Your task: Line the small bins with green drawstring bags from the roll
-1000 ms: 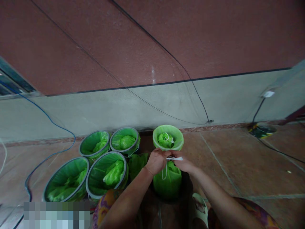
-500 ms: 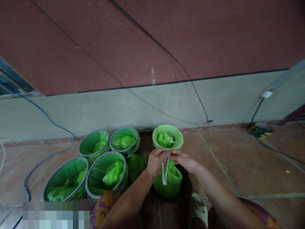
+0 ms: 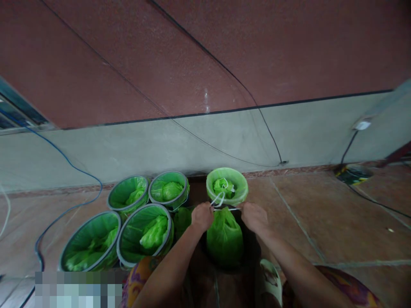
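Note:
A green mesh-like bag (image 3: 224, 244), full and gathered at its top, sits in a dark round container (image 3: 252, 244) between my knees. Across its neck a white drawstring (image 3: 220, 198) is stretched taut, with a loop standing up near the left side. My left hand (image 3: 203, 217) is closed on the left part of the drawstring. On the other side my right hand (image 3: 255, 216) pinches its right end. Just behind them stands a light green lined bucket (image 3: 242, 196) with a bundled green bag (image 3: 224, 188) inside.
Several grey-rimmed buckets (image 3: 144, 206) lined in green, each holding green bundles, stand at left. A blue cable (image 3: 73, 166) runs over the floor there. Black cable (image 3: 271, 137) hangs down the wall. A dark tub (image 3: 353, 174) sits far right, and a sandal (image 3: 270, 278) is near the container.
My hands have moved apart, from together over the bag's top to either side of it. The white drawstring, hanging down before, is now pulled tight across the neck.

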Motion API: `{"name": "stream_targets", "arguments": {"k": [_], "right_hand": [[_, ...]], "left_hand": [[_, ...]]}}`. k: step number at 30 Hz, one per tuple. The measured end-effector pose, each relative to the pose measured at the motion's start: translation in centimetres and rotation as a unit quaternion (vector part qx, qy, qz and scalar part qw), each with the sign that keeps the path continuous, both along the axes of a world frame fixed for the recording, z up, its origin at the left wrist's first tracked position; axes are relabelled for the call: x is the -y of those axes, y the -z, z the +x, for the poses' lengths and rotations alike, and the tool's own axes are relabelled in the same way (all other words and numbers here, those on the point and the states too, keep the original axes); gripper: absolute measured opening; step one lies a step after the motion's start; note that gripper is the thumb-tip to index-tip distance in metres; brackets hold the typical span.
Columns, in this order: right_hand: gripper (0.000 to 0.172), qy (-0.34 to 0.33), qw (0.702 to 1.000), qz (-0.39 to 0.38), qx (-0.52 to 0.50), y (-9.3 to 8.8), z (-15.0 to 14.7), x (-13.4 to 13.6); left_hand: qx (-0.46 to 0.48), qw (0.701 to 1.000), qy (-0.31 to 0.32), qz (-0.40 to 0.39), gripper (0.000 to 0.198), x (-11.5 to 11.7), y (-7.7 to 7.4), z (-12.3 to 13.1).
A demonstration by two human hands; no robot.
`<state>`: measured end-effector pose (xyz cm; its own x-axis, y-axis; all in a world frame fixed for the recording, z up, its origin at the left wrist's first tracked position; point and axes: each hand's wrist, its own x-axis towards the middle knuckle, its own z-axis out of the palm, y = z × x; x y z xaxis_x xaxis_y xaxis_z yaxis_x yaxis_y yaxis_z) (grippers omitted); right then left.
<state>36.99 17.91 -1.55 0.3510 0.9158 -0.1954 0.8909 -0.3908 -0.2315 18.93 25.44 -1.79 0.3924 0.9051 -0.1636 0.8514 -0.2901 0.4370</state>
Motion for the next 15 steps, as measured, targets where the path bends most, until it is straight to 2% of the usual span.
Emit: {"name": "stream_targets", "arguments": {"k": [2, 3, 6, 8, 9, 12, 15], "right_hand": [[0.030, -0.006, 1.000, 0.022, -0.008, -0.1, 0.1, -0.2], [0.030, -0.008, 0.999, 0.038, -0.020, -0.3, 0.0, -0.3], [0.029, -0.012, 0.991, 0.101, -0.092, -1.1, -0.5, -0.6], [0.028, -0.012, 0.978, 0.141, -0.156, -1.5, -0.9, -0.7], [0.027, -0.011, 0.970, 0.156, -0.186, -1.7, -1.1, -0.7], [0.026, -0.028, 0.947, 0.199, -0.251, -1.8, -1.6, -0.6], [0.026, -0.077, 0.927, 0.239, -0.278, -1.8, -1.9, -0.6]], "left_hand": [[0.109, 0.990, -0.044, -0.079, 0.024, -0.3, 0.2, 0.2], [0.179, 0.972, -0.073, -0.130, 0.026, -0.3, 0.4, 0.4], [0.378, 0.872, -0.150, -0.272, 0.026, 0.1, 0.9, 1.4], [0.454, 0.812, -0.165, -0.327, 0.028, 0.5, 1.2, 1.9], [0.475, 0.794, -0.164, -0.343, 0.032, 0.6, 1.3, 2.1], [0.494, 0.776, -0.164, -0.355, 0.035, 0.9, 1.5, 2.5], [0.493, 0.793, -0.123, -0.337, 0.019, 1.0, 1.6, 2.6]]}}
